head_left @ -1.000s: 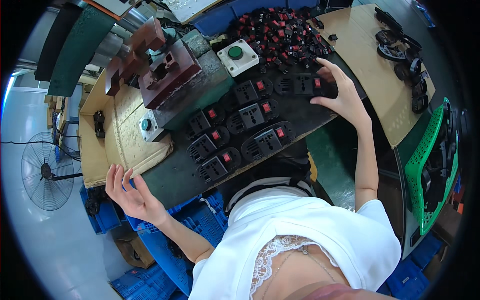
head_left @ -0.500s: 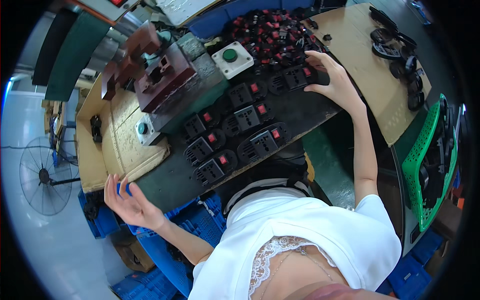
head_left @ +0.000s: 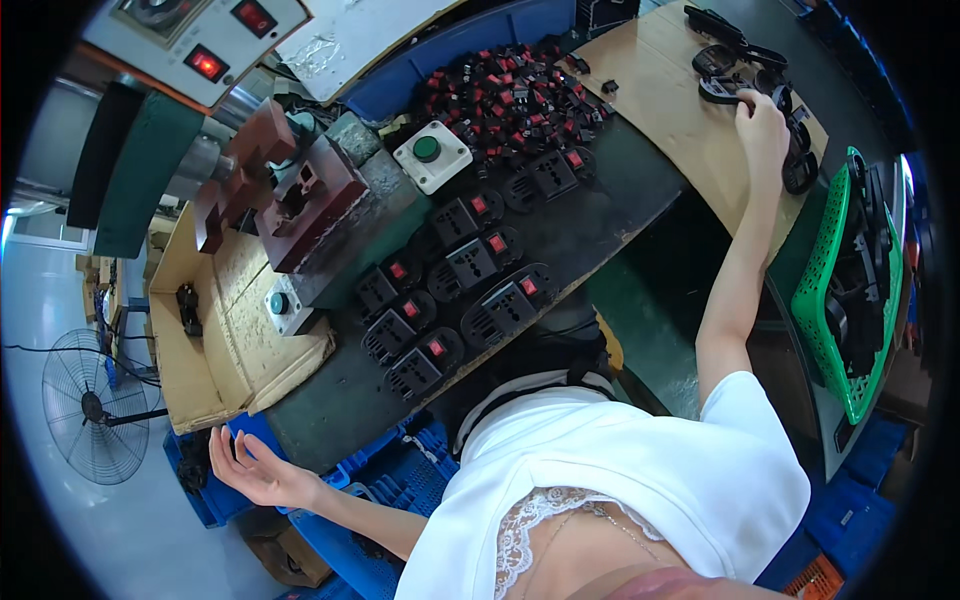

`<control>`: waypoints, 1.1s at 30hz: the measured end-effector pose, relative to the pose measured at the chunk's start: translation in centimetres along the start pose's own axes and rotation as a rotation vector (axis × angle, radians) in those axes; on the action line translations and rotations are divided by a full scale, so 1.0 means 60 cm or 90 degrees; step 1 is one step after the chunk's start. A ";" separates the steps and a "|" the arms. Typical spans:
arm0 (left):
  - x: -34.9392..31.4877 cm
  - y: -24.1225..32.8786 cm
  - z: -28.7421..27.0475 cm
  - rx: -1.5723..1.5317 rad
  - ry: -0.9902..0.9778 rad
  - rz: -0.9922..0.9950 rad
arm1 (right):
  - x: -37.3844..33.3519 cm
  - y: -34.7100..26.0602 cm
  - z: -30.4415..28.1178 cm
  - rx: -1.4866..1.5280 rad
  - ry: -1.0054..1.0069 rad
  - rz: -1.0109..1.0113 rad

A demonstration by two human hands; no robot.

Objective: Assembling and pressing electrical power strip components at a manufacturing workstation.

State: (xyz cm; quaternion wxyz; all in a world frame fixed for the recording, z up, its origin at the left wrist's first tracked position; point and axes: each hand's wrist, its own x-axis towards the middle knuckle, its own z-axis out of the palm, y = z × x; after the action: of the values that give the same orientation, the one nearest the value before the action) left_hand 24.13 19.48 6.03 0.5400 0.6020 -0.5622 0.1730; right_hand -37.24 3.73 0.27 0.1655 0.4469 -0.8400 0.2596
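Note:
At the far right, my right hand (head_left: pixel 764 128) reaches over a cardboard sheet. Its fingers are closed on the edge of a black oval plastic housing (head_left: pixel 716 92), one of several black housings lying there. My left hand (head_left: pixel 255 474) hangs at the lower left beside the bench edge, fingers apart and holding nothing. Between the hands, several black socket units (head_left: pixel 470 262) with red rocker switches sit in slanting rows on the dark bench (head_left: pixel 625 205). Behind them lies a heap of loose red and black switches (head_left: pixel 510 105).
A dark red press fixture (head_left: pixel 310 205) stands at the left, near a green push button (head_left: pixel 427 150) and another button box (head_left: pixel 285 305). Above is a control box (head_left: pixel 205 65) with a lit red switch. A green basket (head_left: pixel 815 300) holds black parts at the right; a fan (head_left: pixel 95 405) stands far left.
My right hand has moved from the rearmost socket unit, away to the right, and closed on a black housing on the cardboard. My left hand is lower in view, still open.

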 end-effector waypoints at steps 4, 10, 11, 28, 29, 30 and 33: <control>-0.005 -0.008 0.018 -0.009 0.013 -0.020 | 0.053 -0.009 0.035 -0.196 -0.169 0.116; -0.006 -0.026 0.012 0.003 0.035 0.002 | 0.152 -0.006 0.119 -0.206 -0.358 0.142; -0.013 -0.032 0.008 0.016 0.035 0.014 | 0.168 0.039 0.154 -0.187 -0.351 0.129; -0.080 -0.075 -0.068 0.073 0.065 -0.126 | 0.032 -0.178 -0.106 0.271 -0.173 -0.423; -0.078 -0.075 -0.062 0.064 0.057 -0.119 | -0.006 -0.227 -0.129 0.318 -0.199 -0.505; -0.073 -0.075 -0.049 0.058 0.047 -0.109 | -0.068 -0.290 -0.150 0.378 -0.248 -0.552; -0.069 -0.072 -0.035 0.028 0.001 -0.118 | -0.221 -0.469 -0.189 0.489 -0.419 -0.749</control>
State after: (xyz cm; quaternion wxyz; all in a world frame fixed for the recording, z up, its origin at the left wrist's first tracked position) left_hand 27.42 22.34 1.40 0.5406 0.6630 -0.4999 0.1353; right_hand -5.91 6.07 10.82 -0.1482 0.8996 -0.3212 0.2560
